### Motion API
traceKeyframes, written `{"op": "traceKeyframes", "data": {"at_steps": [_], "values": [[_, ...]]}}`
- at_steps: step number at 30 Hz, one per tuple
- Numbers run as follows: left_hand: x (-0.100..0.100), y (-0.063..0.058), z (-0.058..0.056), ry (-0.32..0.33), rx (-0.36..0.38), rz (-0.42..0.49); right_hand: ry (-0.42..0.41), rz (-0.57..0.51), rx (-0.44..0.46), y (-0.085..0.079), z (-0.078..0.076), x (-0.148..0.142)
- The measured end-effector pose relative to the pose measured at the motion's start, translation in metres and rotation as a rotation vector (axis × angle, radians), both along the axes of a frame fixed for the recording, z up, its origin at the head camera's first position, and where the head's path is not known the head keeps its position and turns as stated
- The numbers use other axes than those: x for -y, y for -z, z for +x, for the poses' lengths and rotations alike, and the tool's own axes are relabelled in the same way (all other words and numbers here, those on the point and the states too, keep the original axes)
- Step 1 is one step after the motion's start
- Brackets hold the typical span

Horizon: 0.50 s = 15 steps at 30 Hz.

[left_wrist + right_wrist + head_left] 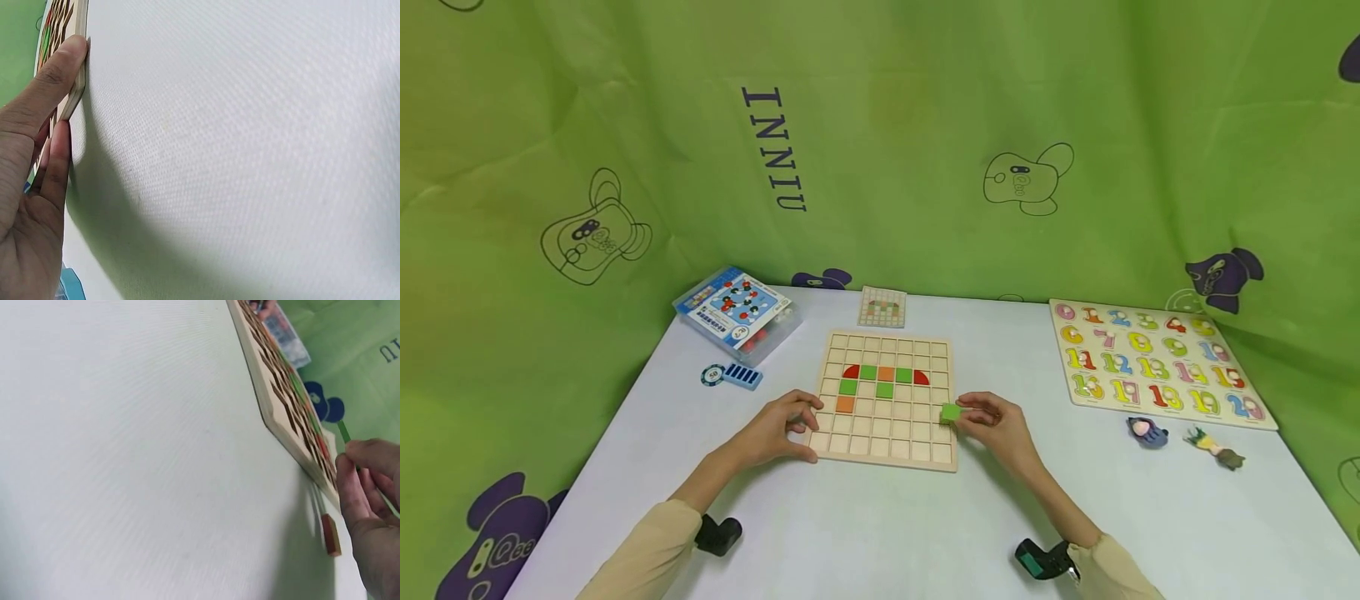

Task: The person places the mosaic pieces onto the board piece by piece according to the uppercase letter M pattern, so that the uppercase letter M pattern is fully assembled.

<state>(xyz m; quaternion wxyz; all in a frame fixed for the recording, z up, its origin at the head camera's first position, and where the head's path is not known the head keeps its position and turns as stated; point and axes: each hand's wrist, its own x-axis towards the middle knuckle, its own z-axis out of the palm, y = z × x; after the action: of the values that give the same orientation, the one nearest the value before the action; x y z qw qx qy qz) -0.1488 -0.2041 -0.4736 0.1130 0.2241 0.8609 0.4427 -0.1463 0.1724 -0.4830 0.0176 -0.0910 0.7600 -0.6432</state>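
A wooden grid board (880,451) lies on the table, with red quarter-round, green and orange square tiles set in its upper rows. My left hand (777,429) holds the board's near left corner, thumb at the front edge and fingers along the left side. The left wrist view shows that thumb (59,67) against the board's edge. Over the board's right edge, my right hand (997,423) pinches a green square tile (951,412) between thumb and fingertips. Beside the board in the right wrist view lies an orange-brown block (331,535); the right hand hides it from the head view.
A small pattern card (882,320) sits behind the board. To the back left are a clear plastic box (735,312) and a blue piece with a round token (743,377). A number puzzle board (1157,367) and two small figures (1148,432) are at the right.
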Motion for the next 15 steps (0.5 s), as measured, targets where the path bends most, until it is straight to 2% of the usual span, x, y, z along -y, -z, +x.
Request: {"op": "traceKeyframes", "data": {"at_steps": [7, 15], "values": [[0.000, 0.000, -0.001, 0.000, 0.015, -0.002, 0.026, 0.002, 0.020, -0.001, -0.012, 0.012], [-0.001, -0.001, -0.001, -0.007, 0.030, -0.017, 0.051, 0.097, -0.050, 0.002, -0.025, 0.021]]}}
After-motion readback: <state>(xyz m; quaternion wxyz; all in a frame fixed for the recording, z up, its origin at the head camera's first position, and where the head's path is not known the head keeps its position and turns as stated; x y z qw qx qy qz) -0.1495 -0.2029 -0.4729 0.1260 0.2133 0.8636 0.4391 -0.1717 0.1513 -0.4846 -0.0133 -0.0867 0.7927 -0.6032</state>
